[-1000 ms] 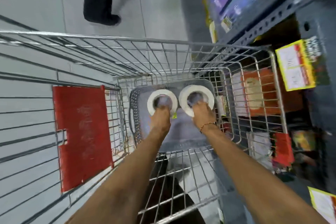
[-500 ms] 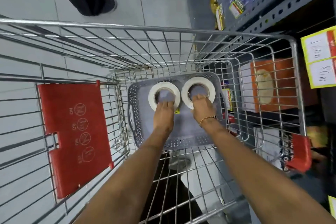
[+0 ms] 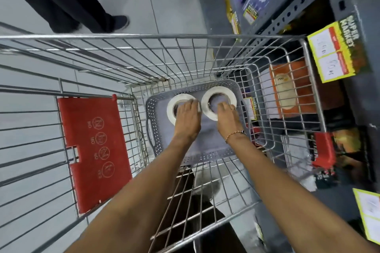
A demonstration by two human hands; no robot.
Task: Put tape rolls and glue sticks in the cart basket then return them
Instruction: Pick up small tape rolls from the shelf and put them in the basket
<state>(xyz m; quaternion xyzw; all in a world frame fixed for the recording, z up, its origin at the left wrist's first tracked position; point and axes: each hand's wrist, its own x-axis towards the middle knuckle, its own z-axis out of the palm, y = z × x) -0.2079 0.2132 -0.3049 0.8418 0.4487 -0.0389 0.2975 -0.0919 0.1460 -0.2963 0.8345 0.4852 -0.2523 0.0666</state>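
Observation:
Two white tape rolls lie side by side in a grey perforated basket [image 3: 156, 135] at the bottom of a wire shopping cart [image 3: 144, 36]. My left hand [image 3: 188, 118] covers the near half of the left tape roll [image 3: 171, 109], fingers curled over its rim and into its core. My right hand [image 3: 228, 118] holds the right tape roll [image 3: 219, 90], fingertips hooked inside the core. Both rolls look slightly tilted against the basket floor. No glue sticks are visible.
A red plastic flap [image 3: 92, 150] hangs on the cart's left inner side. Another person's dark trouser legs [image 3: 61, 0] stand on the tiled floor beyond the cart. A grey metal shelf [image 3: 287, 12] with yellow price tags [image 3: 333, 53] and packaged goods runs along the right.
Both hands have slid further onto the rolls, from fingertips at the near rims to fingers inside the cores. The left roll has tipped a little.

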